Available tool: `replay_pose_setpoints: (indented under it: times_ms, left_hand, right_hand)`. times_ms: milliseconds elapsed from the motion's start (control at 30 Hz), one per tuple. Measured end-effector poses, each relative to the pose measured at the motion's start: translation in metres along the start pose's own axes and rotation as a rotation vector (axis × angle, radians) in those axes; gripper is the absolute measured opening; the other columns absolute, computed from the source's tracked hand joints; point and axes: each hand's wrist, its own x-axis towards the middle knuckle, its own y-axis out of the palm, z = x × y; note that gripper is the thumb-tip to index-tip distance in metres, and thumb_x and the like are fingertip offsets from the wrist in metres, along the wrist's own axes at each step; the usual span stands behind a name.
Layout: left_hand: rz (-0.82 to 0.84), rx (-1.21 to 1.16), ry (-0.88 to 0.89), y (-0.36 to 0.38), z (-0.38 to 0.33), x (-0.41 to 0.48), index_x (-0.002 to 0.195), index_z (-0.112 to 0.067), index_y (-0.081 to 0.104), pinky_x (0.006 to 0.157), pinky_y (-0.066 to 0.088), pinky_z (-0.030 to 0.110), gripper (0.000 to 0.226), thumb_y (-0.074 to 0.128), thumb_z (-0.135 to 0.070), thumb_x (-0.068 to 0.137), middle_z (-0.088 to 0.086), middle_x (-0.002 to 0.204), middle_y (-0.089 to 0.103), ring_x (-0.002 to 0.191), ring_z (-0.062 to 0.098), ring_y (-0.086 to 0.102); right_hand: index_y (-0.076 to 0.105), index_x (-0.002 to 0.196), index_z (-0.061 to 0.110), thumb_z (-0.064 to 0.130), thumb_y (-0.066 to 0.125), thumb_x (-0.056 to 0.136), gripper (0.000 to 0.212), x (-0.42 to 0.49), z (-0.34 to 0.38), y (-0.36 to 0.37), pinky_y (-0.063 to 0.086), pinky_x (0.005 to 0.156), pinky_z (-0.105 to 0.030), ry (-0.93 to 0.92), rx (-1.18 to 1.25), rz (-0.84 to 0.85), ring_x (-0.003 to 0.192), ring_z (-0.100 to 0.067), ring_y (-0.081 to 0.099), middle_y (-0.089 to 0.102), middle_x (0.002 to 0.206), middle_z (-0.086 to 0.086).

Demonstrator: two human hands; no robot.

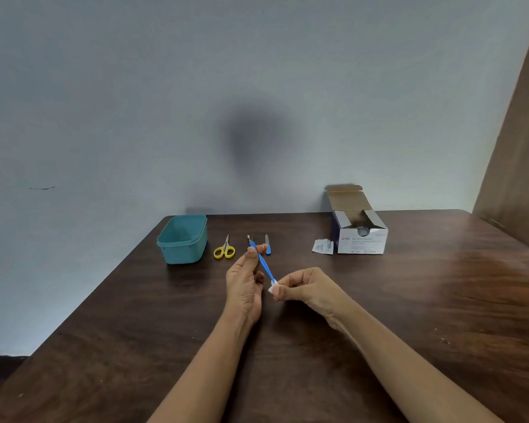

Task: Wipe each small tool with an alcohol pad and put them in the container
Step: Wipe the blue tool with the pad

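My left hand (245,285) pinches a thin blue-handled tool (264,265) near its forked metal tip, holding it above the table. My right hand (306,288) pinches a white alcohol pad (272,287) around the tool's lower end. On the table behind lie small yellow-handled scissors (224,248) and a small blue-handled file (267,245). A teal plastic container (182,239) stands open at the back left; nothing shows inside it.
An open white box of alcohol swabs (359,236) stands at the back right, with a torn pad wrapper (322,247) beside it. The dark wooden table (287,346) meets a grey wall behind. A brown panel (519,166) rises at the right.
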Motion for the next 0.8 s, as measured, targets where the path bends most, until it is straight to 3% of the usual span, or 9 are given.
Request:
replay_pose_setpoints:
  times_ms: [133,233,367,467,567,667,800]
  left_hand:
    - [-0.043,-0.022,0.005,0.0,0.0,0.0,0.08,-0.015,0.069,0.065,0.037,0.021,0.015,0.059,-0.018,0.091,-0.01,0.076,0.073,0.072,0.005,0.048]
    - [-0.07,-0.036,0.02,0.0,0.0,0.001,0.082,-0.016,0.069,0.067,0.036,0.022,0.013,0.06,-0.018,0.09,-0.012,0.072,0.073,0.076,0.004,0.05]
    - [-0.095,0.008,0.093,-0.001,0.003,0.003,0.083,-0.019,0.071,0.079,0.036,0.026,0.009,0.063,-0.02,0.088,-0.014,0.077,0.073,0.079,0.001,0.053]
    - [-0.096,0.063,0.174,-0.004,0.006,0.004,0.089,-0.015,0.071,0.086,0.039,0.023,0.007,0.065,-0.018,0.088,-0.014,0.08,0.073,0.081,-0.005,0.062]
    - [-0.065,0.103,0.239,-0.004,0.007,0.004,0.086,-0.014,0.07,0.076,0.043,0.014,0.004,0.066,-0.013,0.086,-0.015,0.074,0.073,0.079,-0.012,0.064]
    - [-0.044,0.098,0.262,-0.004,0.006,0.003,0.083,-0.014,0.07,0.066,0.046,0.003,0.006,0.067,-0.009,0.084,-0.012,0.073,0.074,0.079,-0.009,0.066]
    - [-0.009,0.164,0.265,-0.003,0.007,0.001,0.09,-0.007,0.073,0.065,0.045,0.002,0.008,0.069,-0.009,0.083,-0.005,0.081,0.075,0.08,-0.006,0.067]
  right_hand:
    - [0.079,0.077,0.018,0.028,0.082,0.07,0.013,0.0,-0.005,0.007,0.053,0.084,-0.03,-0.035,-0.102,-0.158,0.08,-0.008,0.067,0.075,0.076,0.004]
    - [0.078,0.075,0.023,0.033,0.081,0.072,0.01,0.002,-0.011,0.013,0.054,0.074,-0.023,-0.146,-0.221,-0.329,0.075,-0.006,0.068,0.073,0.072,0.008]
    - [0.077,0.077,0.022,0.027,0.078,0.077,0.005,0.008,-0.017,0.018,0.041,0.058,-0.011,-0.372,-0.511,-0.531,0.065,-0.004,0.059,0.067,0.067,0.012]
    - [0.076,0.075,0.017,0.02,0.077,0.078,0.005,0.011,-0.021,0.019,0.034,0.059,-0.011,-0.518,-0.677,-0.611,0.072,-0.005,0.052,0.067,0.068,0.006]
    - [0.075,0.077,0.019,0.021,0.077,0.078,0.003,0.009,-0.022,0.019,0.041,0.063,-0.02,-0.516,-0.706,-0.668,0.076,-0.006,0.051,0.068,0.071,0.007]
    - [0.075,0.077,0.022,0.025,0.077,0.077,0.003,0.007,-0.021,0.017,0.044,0.068,-0.032,-0.486,-0.704,-0.702,0.079,-0.009,0.056,0.07,0.073,0.009]
    - [0.074,0.075,0.023,0.027,0.077,0.077,0.005,0.007,-0.02,0.018,0.044,0.072,-0.035,-0.479,-0.669,-0.682,0.082,-0.012,0.059,0.07,0.074,0.011]
